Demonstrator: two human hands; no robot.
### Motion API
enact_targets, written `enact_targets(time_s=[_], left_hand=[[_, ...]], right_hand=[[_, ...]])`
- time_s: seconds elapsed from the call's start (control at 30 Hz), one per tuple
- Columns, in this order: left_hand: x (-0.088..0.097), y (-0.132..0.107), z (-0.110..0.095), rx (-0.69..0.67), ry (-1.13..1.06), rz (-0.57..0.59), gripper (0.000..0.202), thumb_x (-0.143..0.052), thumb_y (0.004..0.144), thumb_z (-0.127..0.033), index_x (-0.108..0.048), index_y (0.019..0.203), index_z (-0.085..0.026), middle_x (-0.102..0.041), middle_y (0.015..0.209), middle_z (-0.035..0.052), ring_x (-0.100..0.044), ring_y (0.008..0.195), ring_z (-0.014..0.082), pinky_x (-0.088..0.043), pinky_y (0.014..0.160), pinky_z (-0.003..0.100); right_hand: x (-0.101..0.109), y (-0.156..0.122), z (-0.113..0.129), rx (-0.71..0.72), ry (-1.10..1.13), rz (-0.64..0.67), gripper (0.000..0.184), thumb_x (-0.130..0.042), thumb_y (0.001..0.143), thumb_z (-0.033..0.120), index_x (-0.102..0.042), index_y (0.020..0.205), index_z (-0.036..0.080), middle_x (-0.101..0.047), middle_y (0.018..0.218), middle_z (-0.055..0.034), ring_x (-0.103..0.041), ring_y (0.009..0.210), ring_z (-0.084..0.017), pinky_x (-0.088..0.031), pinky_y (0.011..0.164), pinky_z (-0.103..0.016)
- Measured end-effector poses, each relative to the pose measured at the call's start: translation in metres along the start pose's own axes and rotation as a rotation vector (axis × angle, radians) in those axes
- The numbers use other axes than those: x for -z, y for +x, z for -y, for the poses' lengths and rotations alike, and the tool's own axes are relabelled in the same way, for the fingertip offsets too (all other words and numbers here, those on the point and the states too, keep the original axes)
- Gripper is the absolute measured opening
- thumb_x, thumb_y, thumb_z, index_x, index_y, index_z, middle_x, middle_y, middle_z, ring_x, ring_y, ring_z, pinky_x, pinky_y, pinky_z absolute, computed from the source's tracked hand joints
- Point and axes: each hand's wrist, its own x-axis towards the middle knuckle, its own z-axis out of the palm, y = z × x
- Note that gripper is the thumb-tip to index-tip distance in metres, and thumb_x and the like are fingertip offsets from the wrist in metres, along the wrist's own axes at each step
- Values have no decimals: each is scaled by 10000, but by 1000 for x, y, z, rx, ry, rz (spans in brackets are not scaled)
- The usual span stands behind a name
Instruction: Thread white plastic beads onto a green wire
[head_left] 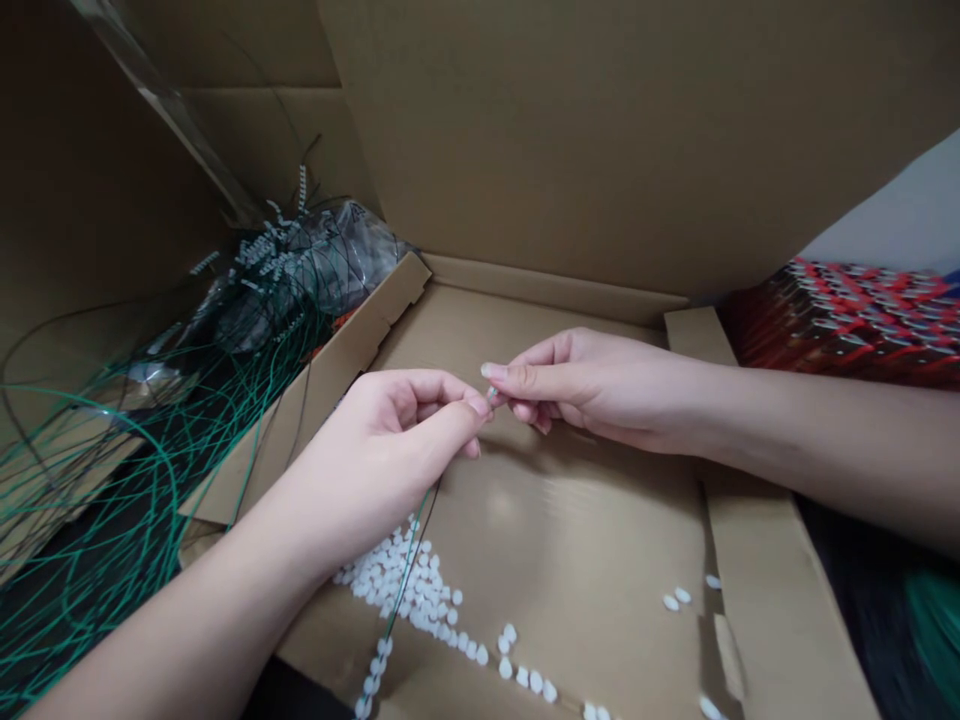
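Observation:
My left hand [390,430] is closed in a pinch around a thin green wire [407,570] and a dark wire [430,505], which trail down below it. Its fingertips meet those of my right hand [592,390], also pinched. Between the two sets of fingertips is a tiny pale piece [492,393], too small to make out and mostly covered. Below my left hand, a pile of small white discs [409,580] lies in the shallow cardboard tray [600,570]. The wires pass over this pile.
A tangle of green wires [150,480] spreads at left, with a bundle of wire ends carrying white tags [270,255] and clear plastic [337,250] behind. Cardboard walls [600,130] rise at the back. Red and silver stacked pieces [870,310] stand at right. Loose discs [676,598] lie near the tray's right side.

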Motion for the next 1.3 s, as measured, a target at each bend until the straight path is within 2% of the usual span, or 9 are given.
enact_targets(time_s=[0.3,0.43,0.6,0.77,0.9,1.3], left_hand=[[2,-1,1,19,2,6,273,-582,861,-376,-601,673,-179,-543,658,5,-438,623,106,-251,499,225],[1,-1,0,43,24,-25,247,-604,842,-374,-612,696,-175,-550,666,6,-430,608,100,-235,480,220],[2,0,-1,46,41,-16,197,-609,830,-326,-618,710,-169,-546,637,-17,-382,544,77,-237,478,212],[4,1,0,19,5,33,225,-582,847,-326,-596,693,-162,-560,650,-12,-421,603,88,-293,553,223],[5,1,1,29,-27,67,214,-574,839,-314,-577,684,-166,-516,633,-10,-422,629,102,-312,604,247],[7,1,3,27,-38,122,229,-566,843,-328,-553,678,-169,-495,637,-5,-411,626,113,-284,594,280]], right_hand=[[1,0,-2,37,-57,-6,283,-748,736,405,-661,693,139,-544,612,15,-429,578,-63,-290,540,-226],[1,-2,-5,91,-195,-66,303,-728,745,465,-693,736,164,-541,614,11,-408,569,-67,-253,521,-244],[0,-3,-5,82,-373,-158,343,-706,756,500,-681,725,160,-555,613,-4,-372,538,-73,-209,499,-262],[-2,-3,-3,135,-356,-56,257,-670,815,403,-653,730,161,-570,639,15,-399,556,-69,-277,534,-248],[-2,-4,-1,153,-327,5,218,-653,835,339,-637,733,146,-593,693,12,-463,624,-73,-338,610,-234],[-6,-6,3,131,-290,39,252,-692,792,350,-599,693,139,-557,673,9,-445,639,-88,-327,628,-243]])
